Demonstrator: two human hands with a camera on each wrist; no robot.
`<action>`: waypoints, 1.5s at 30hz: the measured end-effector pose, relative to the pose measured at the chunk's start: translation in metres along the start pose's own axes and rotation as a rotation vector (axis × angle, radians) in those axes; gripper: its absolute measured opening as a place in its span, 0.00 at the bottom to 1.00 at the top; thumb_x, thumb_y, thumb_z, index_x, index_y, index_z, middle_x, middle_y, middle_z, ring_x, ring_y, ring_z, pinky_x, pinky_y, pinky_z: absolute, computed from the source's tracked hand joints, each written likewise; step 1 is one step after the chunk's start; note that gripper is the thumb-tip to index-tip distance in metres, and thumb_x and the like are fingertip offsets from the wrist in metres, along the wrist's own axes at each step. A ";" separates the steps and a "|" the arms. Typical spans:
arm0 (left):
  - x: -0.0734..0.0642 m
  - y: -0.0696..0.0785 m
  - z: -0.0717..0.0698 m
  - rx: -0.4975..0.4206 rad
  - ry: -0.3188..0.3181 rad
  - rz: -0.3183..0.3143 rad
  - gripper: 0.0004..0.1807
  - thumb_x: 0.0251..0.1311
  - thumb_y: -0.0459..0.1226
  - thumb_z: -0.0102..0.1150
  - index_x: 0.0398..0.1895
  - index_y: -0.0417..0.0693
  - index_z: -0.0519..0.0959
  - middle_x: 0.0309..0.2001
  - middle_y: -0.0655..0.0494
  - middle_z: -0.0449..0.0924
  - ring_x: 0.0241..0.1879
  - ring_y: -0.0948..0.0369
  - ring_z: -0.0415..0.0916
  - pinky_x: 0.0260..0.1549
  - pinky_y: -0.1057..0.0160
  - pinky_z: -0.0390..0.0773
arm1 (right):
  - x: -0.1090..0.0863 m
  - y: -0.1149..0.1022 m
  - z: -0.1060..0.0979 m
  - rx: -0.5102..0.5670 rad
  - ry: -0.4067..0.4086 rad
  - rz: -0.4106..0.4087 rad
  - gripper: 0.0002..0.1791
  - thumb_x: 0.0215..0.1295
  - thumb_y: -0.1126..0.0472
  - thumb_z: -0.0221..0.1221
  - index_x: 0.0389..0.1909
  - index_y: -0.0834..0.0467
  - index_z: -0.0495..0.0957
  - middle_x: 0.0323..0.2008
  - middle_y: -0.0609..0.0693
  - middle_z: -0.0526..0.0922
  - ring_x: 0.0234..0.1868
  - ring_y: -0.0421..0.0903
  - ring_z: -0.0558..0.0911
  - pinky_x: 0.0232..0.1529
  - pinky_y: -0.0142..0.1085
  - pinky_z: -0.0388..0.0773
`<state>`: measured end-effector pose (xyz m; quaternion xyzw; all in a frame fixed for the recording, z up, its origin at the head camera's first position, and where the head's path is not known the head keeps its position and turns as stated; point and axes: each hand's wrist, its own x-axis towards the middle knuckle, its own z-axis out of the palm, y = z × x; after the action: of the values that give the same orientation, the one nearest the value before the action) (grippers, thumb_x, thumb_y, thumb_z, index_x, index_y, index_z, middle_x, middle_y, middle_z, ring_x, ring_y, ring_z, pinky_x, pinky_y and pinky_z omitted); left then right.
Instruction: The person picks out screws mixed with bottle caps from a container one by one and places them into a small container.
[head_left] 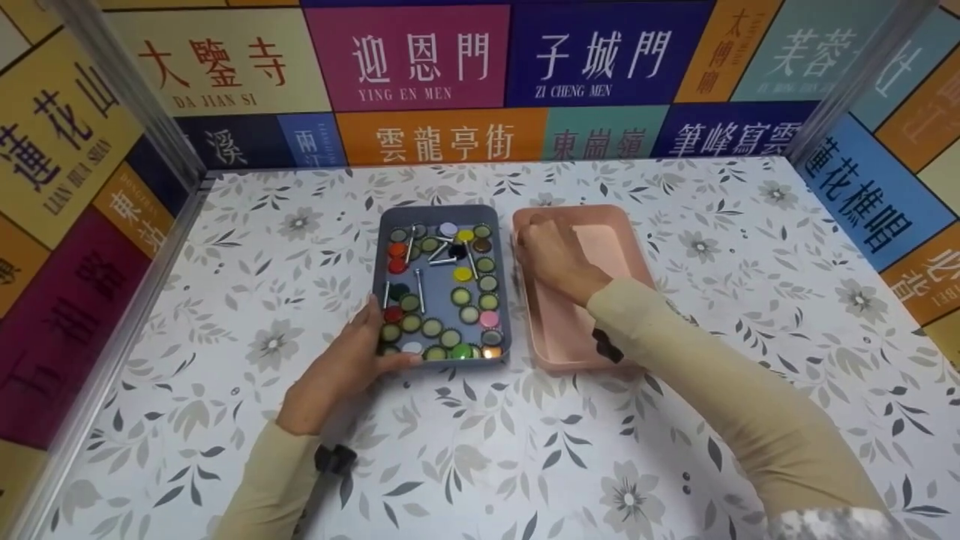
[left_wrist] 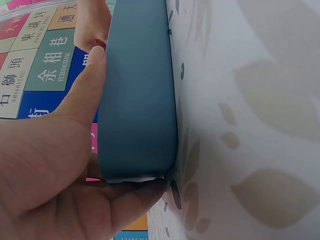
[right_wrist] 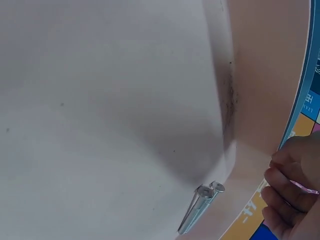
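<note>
My left hand (head_left: 349, 360) grips the near left corner of a blue-grey tray (head_left: 440, 215). In the left wrist view its thumb (left_wrist: 82, 90) lies along the rim and the fingers bend around the tray's end. Inside lie bottle caps, such as a pink one (head_left: 490, 319), and several silver bolts, one of them (head_left: 420, 291) at the left. Over the far left part of a pink tray (head_left: 559, 330) is my right hand (head_left: 553, 251), fingers curled; whether they hold anything is unclear. In the right wrist view silver bolts (right_wrist: 202, 200) lie in that tray, by its wall.
Both trays stand side by side on a table (head_left: 300, 225) covered in a floral pattern, with a narrow gap between them. Panels (head_left: 420, 60) with colourful Chinese lettering enclose the back and both sides.
</note>
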<state>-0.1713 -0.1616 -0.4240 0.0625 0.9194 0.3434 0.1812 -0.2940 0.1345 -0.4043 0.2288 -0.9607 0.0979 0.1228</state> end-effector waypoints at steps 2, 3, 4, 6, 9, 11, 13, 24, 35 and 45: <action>0.000 0.000 0.000 0.008 0.002 -0.002 0.65 0.60 0.53 0.66 0.78 0.35 0.27 0.80 0.34 0.36 0.79 0.41 0.44 0.77 0.44 0.50 | 0.000 -0.001 0.000 0.012 0.008 -0.002 0.10 0.62 0.66 0.58 0.34 0.67 0.87 0.33 0.64 0.85 0.37 0.62 0.83 0.40 0.53 0.81; 0.000 0.000 0.000 0.012 0.001 -0.001 0.65 0.60 0.53 0.66 0.78 0.35 0.27 0.80 0.34 0.35 0.79 0.40 0.44 0.77 0.44 0.50 | 0.000 -0.002 0.000 0.023 0.010 -0.006 0.11 0.62 0.66 0.58 0.35 0.67 0.87 0.34 0.63 0.85 0.37 0.62 0.83 0.40 0.52 0.81; 0.000 0.000 0.000 0.013 0.001 0.000 0.65 0.60 0.53 0.66 0.78 0.35 0.27 0.80 0.34 0.35 0.79 0.40 0.44 0.77 0.44 0.50 | 0.000 -0.003 0.001 0.033 0.009 -0.010 0.11 0.61 0.66 0.59 0.37 0.67 0.87 0.35 0.63 0.86 0.38 0.62 0.84 0.41 0.52 0.82; 0.000 0.000 0.000 0.017 0.001 0.004 0.65 0.60 0.53 0.66 0.78 0.35 0.27 0.80 0.34 0.35 0.79 0.40 0.44 0.77 0.44 0.50 | -0.001 -0.005 0.001 0.056 -0.002 -0.013 0.12 0.60 0.66 0.59 0.38 0.68 0.87 0.36 0.63 0.86 0.38 0.62 0.84 0.42 0.52 0.82; -0.001 0.001 0.000 0.019 0.000 0.000 0.65 0.60 0.54 0.66 0.78 0.35 0.28 0.80 0.34 0.35 0.79 0.41 0.44 0.77 0.44 0.50 | -0.001 -0.010 0.002 0.076 -0.004 -0.015 0.12 0.60 0.66 0.59 0.39 0.69 0.87 0.38 0.62 0.86 0.40 0.61 0.85 0.45 0.51 0.82; 0.000 0.001 0.000 0.021 -0.002 -0.009 0.65 0.60 0.54 0.66 0.78 0.36 0.27 0.81 0.35 0.35 0.79 0.41 0.44 0.77 0.44 0.50 | -0.001 -0.013 0.002 0.073 -0.011 -0.005 0.12 0.60 0.65 0.59 0.38 0.68 0.87 0.37 0.61 0.84 0.38 0.60 0.84 0.44 0.50 0.81; 0.000 0.001 0.000 0.026 -0.005 -0.016 0.65 0.60 0.54 0.66 0.78 0.36 0.27 0.81 0.35 0.35 0.79 0.41 0.43 0.77 0.44 0.50 | -0.001 -0.016 0.002 0.073 -0.019 0.007 0.12 0.61 0.65 0.59 0.38 0.67 0.87 0.36 0.60 0.82 0.37 0.60 0.83 0.43 0.50 0.81; -0.003 -0.002 -0.001 0.023 0.013 0.035 0.65 0.60 0.54 0.67 0.78 0.32 0.29 0.80 0.32 0.36 0.79 0.39 0.42 0.77 0.43 0.49 | 0.003 -0.027 0.003 0.097 -0.043 -0.024 0.11 0.59 0.66 0.60 0.34 0.64 0.90 0.33 0.59 0.89 0.35 0.57 0.85 0.40 0.48 0.81; -0.002 -0.001 -0.002 0.016 0.014 0.055 0.67 0.58 0.55 0.67 0.78 0.32 0.28 0.80 0.32 0.36 0.79 0.39 0.43 0.77 0.43 0.49 | 0.012 -0.035 -0.006 0.086 -0.164 0.039 0.11 0.61 0.61 0.64 0.29 0.67 0.86 0.28 0.59 0.84 0.24 0.48 0.73 0.26 0.41 0.72; -0.003 -0.003 -0.001 -0.002 0.009 0.072 0.66 0.59 0.52 0.67 0.77 0.31 0.27 0.80 0.31 0.36 0.78 0.39 0.45 0.77 0.44 0.50 | 0.015 -0.044 0.001 0.082 -0.159 -0.024 0.14 0.62 0.64 0.62 0.16 0.62 0.78 0.18 0.53 0.76 0.23 0.47 0.70 0.26 0.41 0.69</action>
<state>-0.1691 -0.1645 -0.4245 0.0939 0.9170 0.3511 0.1644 -0.2870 0.0895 -0.3954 0.2520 -0.9599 0.1173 0.0377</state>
